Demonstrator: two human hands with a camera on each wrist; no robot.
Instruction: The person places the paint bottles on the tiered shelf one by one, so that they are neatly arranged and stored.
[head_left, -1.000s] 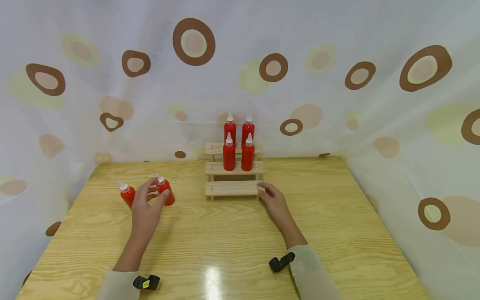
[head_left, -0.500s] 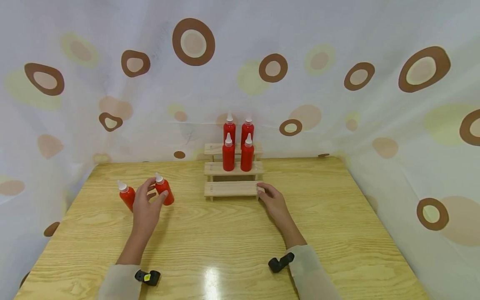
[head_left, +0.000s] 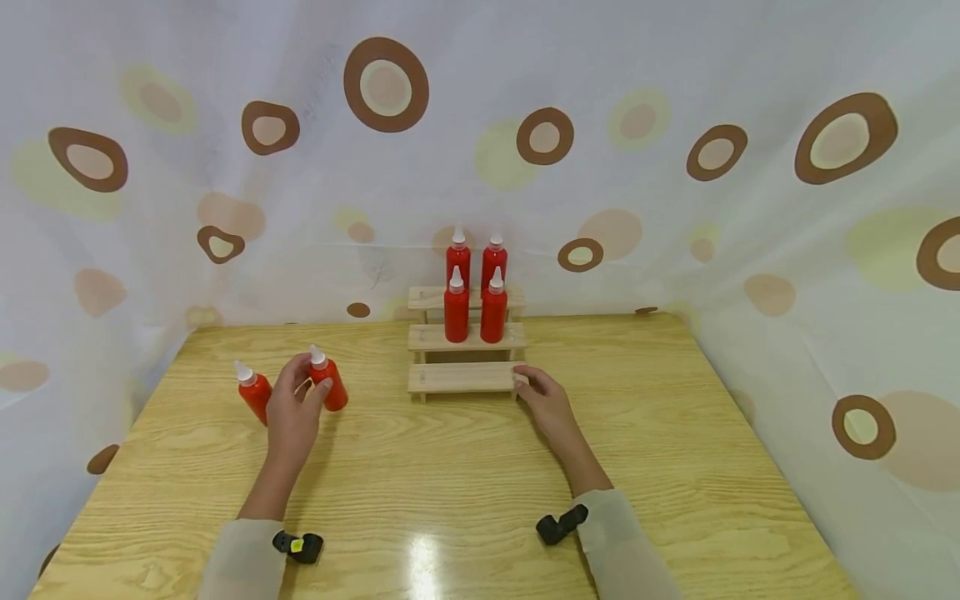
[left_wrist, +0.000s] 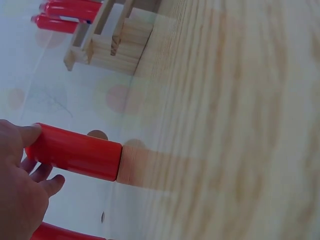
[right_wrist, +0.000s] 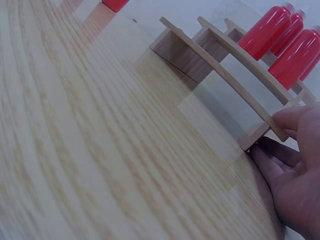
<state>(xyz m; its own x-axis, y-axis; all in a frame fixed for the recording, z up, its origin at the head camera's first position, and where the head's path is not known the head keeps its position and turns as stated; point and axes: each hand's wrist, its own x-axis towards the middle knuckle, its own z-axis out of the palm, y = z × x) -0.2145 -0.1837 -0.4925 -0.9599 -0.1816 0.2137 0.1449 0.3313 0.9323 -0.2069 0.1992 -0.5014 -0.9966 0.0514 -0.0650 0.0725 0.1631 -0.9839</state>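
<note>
My left hand (head_left: 295, 417) holds a red squeeze bottle (head_left: 334, 390) with a white nozzle cap near its top, thumb on one side and fingers on the other. In the left wrist view the red body (left_wrist: 80, 154) leads down to the table; its cap is hidden by the hand. A second red squeeze bottle (head_left: 256, 395) stands just left of that hand, partly covered by it. At the right end of the lowest step of a three-step wooden rack (head_left: 461, 377), my right hand (head_left: 550, 407) pinches the board, its other fingers beside the leg (right_wrist: 257, 135).
Several red squeeze bottles stand on the rack: two on the middle step, like this one (head_left: 457, 317), and two on the top step, including this one (head_left: 494, 260). A patterned white curtain (head_left: 300, 183) borders the wooden table (head_left: 450, 467) at the back and sides.
My left hand has shifted slightly forward and its fingers have closed in on the bottle, which barely moves. My right hand stays at the rack's end.
</note>
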